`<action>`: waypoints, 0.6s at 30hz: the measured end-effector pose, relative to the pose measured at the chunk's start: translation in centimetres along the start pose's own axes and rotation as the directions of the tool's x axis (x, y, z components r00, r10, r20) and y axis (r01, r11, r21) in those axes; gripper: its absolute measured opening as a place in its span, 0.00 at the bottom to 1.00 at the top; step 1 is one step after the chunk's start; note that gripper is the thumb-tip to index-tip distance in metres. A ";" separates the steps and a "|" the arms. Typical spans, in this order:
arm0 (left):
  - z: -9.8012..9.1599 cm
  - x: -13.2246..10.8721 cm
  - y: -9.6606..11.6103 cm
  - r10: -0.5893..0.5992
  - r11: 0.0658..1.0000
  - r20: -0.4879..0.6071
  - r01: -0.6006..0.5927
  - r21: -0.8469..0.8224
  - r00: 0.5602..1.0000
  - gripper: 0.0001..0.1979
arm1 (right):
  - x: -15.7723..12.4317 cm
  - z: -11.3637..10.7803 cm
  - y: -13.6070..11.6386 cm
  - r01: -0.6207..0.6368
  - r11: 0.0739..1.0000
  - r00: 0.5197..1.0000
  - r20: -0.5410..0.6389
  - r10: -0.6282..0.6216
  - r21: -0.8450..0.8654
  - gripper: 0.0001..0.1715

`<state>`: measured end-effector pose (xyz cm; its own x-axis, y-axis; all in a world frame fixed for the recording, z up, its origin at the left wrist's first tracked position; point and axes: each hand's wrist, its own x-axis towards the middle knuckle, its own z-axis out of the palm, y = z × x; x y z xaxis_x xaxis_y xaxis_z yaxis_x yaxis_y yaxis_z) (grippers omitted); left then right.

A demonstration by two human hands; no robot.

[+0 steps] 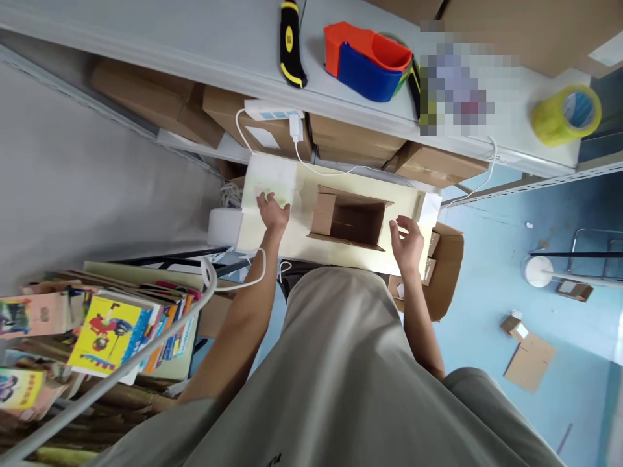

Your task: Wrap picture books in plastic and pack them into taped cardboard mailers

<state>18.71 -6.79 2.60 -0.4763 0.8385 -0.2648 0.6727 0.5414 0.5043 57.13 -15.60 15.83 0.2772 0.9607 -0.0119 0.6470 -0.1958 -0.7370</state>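
A small cardboard box (pixel 322 217) stands on the pale yellow tabletop (pixel 302 254) with its top flaps folded out, and its brown inside shows. My left hand (pixel 273 211) hovers over the table's left part, fingers apart, near a whitish sheet (pixel 268 172) with a faint green patch. Just right of the box is my right hand (pixel 407 240), its fingers curved and apart with nothing between them. Neither hand appears to touch the box.
On the shelf above lie a black-and-yellow utility knife (pixel 291 48), a red-and-blue tape dispenser (pixel 365 65) and a yellow tape roll (pixel 567 115). A power strip (pixel 272 110) with a white cable hangs below. Books (pixel 109 334) pile up left; an open carton (pixel 446 272) stands right.
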 end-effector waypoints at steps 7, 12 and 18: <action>3.4 0.1 1.1 0.054 0.979 0.176 -0.087 0.184 0.983 0.47 | -1.1 -0.3 -2.9 -0.001 1.000 1.000 0.024 0.001 0.018 0.36; 4.5 -0.2 2.3 0.007 0.954 0.124 -0.044 0.297 0.992 0.35 | -1.9 0.0 -3.8 -0.041 0.999 0.999 0.027 0.041 0.018 0.37; 3.2 0.8 2.5 -0.021 0.970 0.133 -0.012 0.242 0.991 0.26 | -2.3 0.7 -4.6 -0.016 1.000 0.998 0.064 0.017 -0.005 0.35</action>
<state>21.79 -4.56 0.97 -0.4107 0.8278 -0.3823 0.7952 0.5303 0.2940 53.06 -16.74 18.77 0.2418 0.9680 -0.0675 0.6460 -0.2125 -0.7331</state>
